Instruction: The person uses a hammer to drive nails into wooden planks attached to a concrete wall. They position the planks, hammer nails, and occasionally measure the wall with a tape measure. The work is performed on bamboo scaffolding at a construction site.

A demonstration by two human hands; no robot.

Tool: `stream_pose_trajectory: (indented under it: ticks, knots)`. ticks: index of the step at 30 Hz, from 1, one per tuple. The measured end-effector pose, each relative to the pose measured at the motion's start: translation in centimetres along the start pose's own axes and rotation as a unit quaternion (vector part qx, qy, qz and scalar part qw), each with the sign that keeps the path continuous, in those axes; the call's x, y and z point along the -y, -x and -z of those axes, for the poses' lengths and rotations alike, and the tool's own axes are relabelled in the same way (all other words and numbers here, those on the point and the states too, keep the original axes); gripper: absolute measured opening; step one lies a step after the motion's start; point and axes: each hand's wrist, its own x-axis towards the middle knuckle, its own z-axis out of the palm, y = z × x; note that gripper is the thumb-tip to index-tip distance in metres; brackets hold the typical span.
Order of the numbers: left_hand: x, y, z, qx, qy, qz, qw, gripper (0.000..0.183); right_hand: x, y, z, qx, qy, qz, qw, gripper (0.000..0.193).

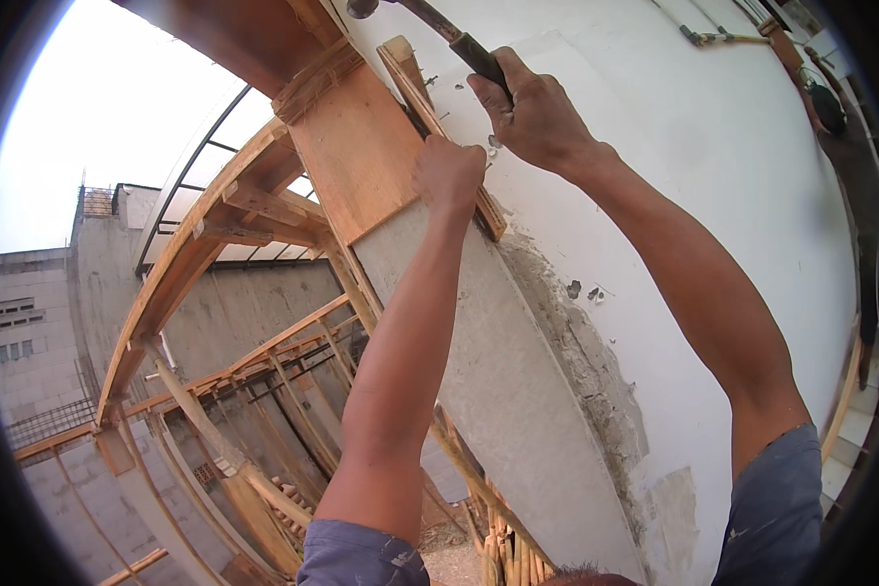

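The hammer [482, 64] is raised at the top of the view, in front of the white wall [703, 215] and to the right of the plywood panel [347, 146]. Its grip is dark, almost black with a greenish cast, and a narrower, brownish metal shaft slants up to the left from it. The rounded, dull grey end of the head shows at the upper edge, which cuts off the rest. The right hand [545, 117] is clamped on the grip, fingers wrapped round it. The left hand [449, 174] is curled at the wooden strip [492, 217]; whether it pinches anything cannot be told. The strip is pale brown and rough-edged, tilted along the panel's right side, above the grey concrete column [488, 361].
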Motion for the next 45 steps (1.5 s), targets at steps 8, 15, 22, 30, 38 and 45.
stream_pose_trajectory:
  ticks: [8,15,22,30,38,45]
  knots:
    - [-0.5,0.3,0.1,-0.017,-0.029,0.028,0.999,0.03,-0.6,-2.7,-0.3,0.189,0.157,-0.092,0.965,0.034]
    - [-1.0,0.9,-0.6,-0.05,-0.014,0.034,0.998,0.027,-1.7,-1.1,0.0,0.136,0.049,-0.125,0.982,0.035]
    - [-1.5,3.0,-2.1,-0.112,0.08,0.093,0.986,0.027,-1.7,-1.5,-0.1,0.232,0.092,-0.158,0.955,0.038]
    - [-1.5,6.3,-4.6,-0.144,0.116,0.094,0.978,0.022,-2.6,-0.5,0.7,0.228,-0.011,-0.211,0.95,0.039]
    - [0.0,6.2,-4.6,-0.161,0.111,0.086,0.977,0.017,-1.9,-0.8,-2.4,0.205,0.009,-0.151,0.967,0.042]
    - [-0.1,6.1,-4.2,-0.149,0.106,0.091,0.979,0.012,-1.8,0.2,-2.2,0.209,-0.055,-0.256,0.942,0.042]
